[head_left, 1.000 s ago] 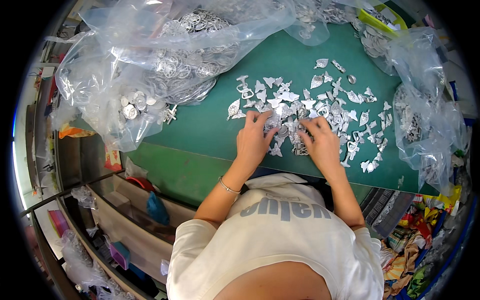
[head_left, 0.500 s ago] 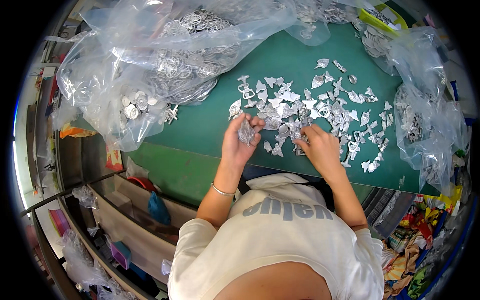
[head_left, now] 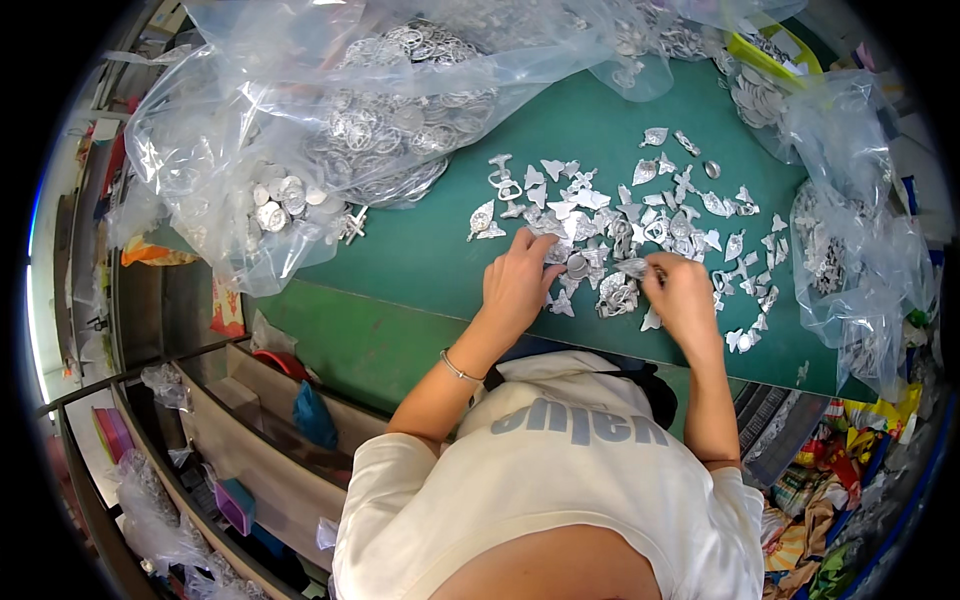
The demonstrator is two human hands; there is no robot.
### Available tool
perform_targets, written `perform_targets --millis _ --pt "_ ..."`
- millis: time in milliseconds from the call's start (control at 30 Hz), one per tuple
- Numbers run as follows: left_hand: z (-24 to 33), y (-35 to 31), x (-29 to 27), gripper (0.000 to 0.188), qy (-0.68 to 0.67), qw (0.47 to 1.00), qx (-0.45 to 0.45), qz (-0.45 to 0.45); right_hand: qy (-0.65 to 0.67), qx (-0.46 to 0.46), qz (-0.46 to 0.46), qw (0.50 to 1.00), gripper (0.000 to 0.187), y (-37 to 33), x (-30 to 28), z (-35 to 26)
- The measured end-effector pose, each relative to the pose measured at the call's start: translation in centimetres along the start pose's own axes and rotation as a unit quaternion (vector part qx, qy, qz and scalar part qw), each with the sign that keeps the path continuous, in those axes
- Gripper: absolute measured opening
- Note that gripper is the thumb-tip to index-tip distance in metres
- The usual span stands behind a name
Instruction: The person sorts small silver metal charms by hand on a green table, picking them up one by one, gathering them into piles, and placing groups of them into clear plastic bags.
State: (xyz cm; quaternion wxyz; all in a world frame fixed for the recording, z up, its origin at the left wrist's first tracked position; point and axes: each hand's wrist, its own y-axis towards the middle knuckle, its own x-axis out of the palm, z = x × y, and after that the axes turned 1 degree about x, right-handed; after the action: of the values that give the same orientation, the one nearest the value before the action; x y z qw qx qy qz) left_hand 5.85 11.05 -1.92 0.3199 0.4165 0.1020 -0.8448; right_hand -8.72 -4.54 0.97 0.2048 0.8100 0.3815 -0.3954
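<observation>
Right fingers (head_left: 656, 277) are pinched on a silvery piece (head_left: 631, 267); left fingers (head_left: 539, 243) are parted over scattered metal pieces (head_left: 578, 266).

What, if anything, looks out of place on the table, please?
Perhaps the cross-shaped metal: it lies at the edge of the left bag, away from the loose pieces around the left hand and right hand. I see no clear damage.
</observation>
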Motion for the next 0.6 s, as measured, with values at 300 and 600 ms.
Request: perform_targets --millis 300,600 --pt "-2.5 -0.6 -0.7 0.023 -0.597 0.782 -0.142 -0.110 0.524 0.182 -0.156 0.817 0.019 -1.4 0.9 0.4" --pt "-1.1 -2.3 -0.7 0.027 -0.757 0.584 -0.286 -0.060 0.303 -0.004 -0.093 0.949 0.023 0.3 3.4 -4.1"
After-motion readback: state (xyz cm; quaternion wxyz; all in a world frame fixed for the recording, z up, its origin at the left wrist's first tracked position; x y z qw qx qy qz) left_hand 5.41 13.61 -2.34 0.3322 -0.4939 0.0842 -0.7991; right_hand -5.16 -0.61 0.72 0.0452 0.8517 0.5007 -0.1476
